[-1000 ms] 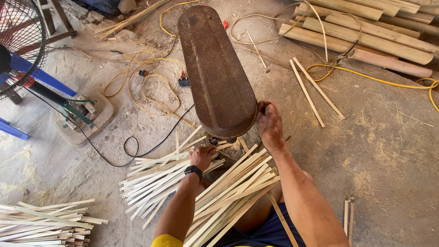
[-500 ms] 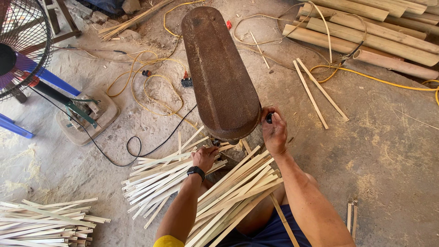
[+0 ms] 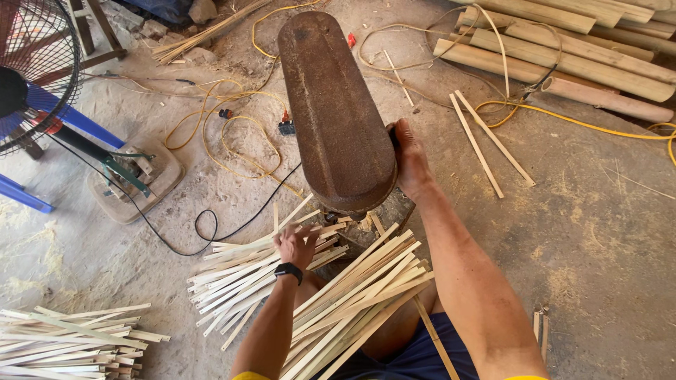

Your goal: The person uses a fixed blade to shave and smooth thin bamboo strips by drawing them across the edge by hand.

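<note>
The left hand (image 3: 296,243) is closed on a bamboo strip (image 3: 292,214); the right hand (image 3: 408,158) is laid open against the rusty machine housing (image 3: 334,112) at 3 o'clock.

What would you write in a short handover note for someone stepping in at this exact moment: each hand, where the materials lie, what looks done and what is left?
Left hand: closed on a bamboo strip at the base of the rusty machine cover.
Right hand: resting flat against the cover's right side, holding nothing.
Materials: one strip pile on the floor by the left hand, another strip bundle across the lap, a third stack at far left. Whole bamboo poles lie at top right.
Done: many strips already cut.
Left: the held strip; the poles are uncut.
</note>
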